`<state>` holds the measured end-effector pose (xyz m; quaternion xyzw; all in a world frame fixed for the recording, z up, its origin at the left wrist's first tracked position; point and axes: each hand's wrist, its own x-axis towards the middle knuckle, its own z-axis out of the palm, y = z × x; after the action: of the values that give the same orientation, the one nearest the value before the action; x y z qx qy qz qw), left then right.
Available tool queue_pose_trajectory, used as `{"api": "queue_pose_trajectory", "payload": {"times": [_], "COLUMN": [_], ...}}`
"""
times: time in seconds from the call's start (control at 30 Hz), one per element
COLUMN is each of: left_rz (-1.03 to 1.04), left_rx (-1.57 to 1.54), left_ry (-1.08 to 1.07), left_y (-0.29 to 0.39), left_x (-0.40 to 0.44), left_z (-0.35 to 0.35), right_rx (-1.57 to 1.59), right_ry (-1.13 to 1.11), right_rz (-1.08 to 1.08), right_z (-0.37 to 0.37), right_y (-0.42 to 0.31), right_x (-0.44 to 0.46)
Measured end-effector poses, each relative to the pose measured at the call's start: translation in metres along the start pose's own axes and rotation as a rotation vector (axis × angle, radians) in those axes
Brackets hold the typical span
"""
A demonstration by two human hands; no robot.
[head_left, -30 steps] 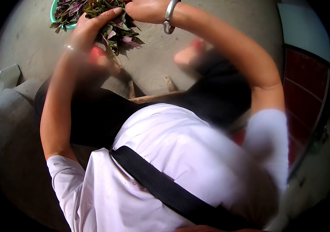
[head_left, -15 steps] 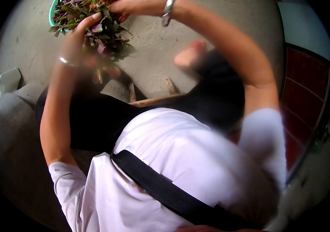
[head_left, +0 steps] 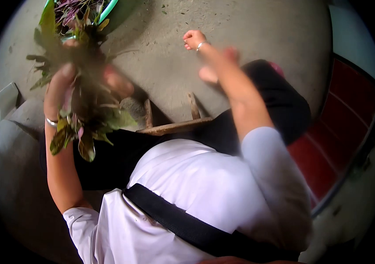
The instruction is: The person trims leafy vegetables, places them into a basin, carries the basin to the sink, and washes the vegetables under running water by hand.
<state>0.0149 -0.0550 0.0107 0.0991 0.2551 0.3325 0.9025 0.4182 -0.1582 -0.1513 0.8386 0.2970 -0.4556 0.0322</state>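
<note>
A bunch of leafy greens, green with purple-tinged leaves, is gripped in my left hand near the left knee. The upper part of the bunch and the fingers around it are smeared by motion. Away from the bunch, over the bare concrete, my right hand has its fingers curled in. Whether anything small is pinched there I cannot make out. Beyond the left hand stands a green basin, cut off by the top edge of the view, with more purple-stemmed greens in it.
A low wooden piece with two short uprights lies between my legs. My feet rest on the concrete floor, where small leaf scraps are scattered. Dark red tiles run along the right. A pale, flat plastic object is at far left.
My right hand has left the bunch and swung right, over the floor. The left hand has come down and nearer my body with the greens. The basin's contents show more.
</note>
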Motion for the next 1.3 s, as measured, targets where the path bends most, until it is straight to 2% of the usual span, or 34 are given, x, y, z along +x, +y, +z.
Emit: {"api": "queue_pose_trajectory", "payload": {"times": [0.03, 0.1, 0.13, 0.3, 0.37, 0.47, 0.53, 0.57, 0.63, 0.73, 0.77, 0.83, 0.93, 1.17, 1.3], "left_rz": [-0.090, -0.171, -0.169, -0.216, -0.268, -0.241, -0.083, -0.006, -0.211, -0.252, -0.244, -0.019, -0.064, -0.100, 0.009], "left_rx": [0.014, 0.249, 0.249, 0.129, 0.142, 0.106, 0.044, 0.051, 0.396, 0.085, 0.060, -0.015, 0.039, 0.089, -0.020], "left_ry": [0.167, 0.301, 0.320, 0.312, 0.335, 0.327, 0.223, 0.302, 0.399, 0.403, 0.375, 0.242, 0.207, 0.280, 0.304], "left_y": [0.003, 0.002, -0.001, 0.007, 0.016, 0.021, 0.013, 0.009, 0.015, 0.023, 0.022, 0.008, 0.011, 0.017, 0.007], "left_x": [-0.003, -0.012, -0.012, -0.003, -0.002, 0.008, 0.022, 0.023, -0.011, -0.006, -0.005, 0.021, 0.020, 0.019, 0.023], "left_z": [0.002, -0.050, -0.057, -0.050, -0.049, -0.032, -0.004, 0.005, -0.079, -0.045, -0.044, -0.004, -0.009, 0.004, 0.002], "right_rx": [-0.146, -0.335, -0.379, -0.421, -0.394, -0.314, -0.208, -0.138, 0.127, 0.141, 0.115, 0.064, -0.064, -0.453, -0.363], "right_ry": [0.086, 0.193, 0.215, 0.236, 0.244, 0.282, 0.344, 0.384, 0.425, 0.334, 0.388, 0.494, 0.544, 0.426, 0.384], "right_rz": [-0.042, -0.081, -0.077, -0.182, -0.205, -0.201, -0.227, -0.253, -0.259, -0.112, -0.152, -0.231, -0.350, -0.252, -0.327], "right_z": [0.007, 0.014, 0.016, 0.021, 0.021, 0.022, 0.022, 0.020, 0.029, -0.002, -0.006, -0.013, -0.018, -0.011, -0.008], "right_y": [0.005, 0.005, -0.001, 0.008, 0.011, 0.009, 0.003, -0.002, 0.012, -0.041, -0.042, -0.041, -0.038, -0.021, -0.039], "right_x": [-0.001, -0.009, -0.018, -0.027, -0.023, -0.017, -0.009, -0.002, 0.046, 0.042, 0.045, 0.061, 0.082, 0.121, 0.112]}}
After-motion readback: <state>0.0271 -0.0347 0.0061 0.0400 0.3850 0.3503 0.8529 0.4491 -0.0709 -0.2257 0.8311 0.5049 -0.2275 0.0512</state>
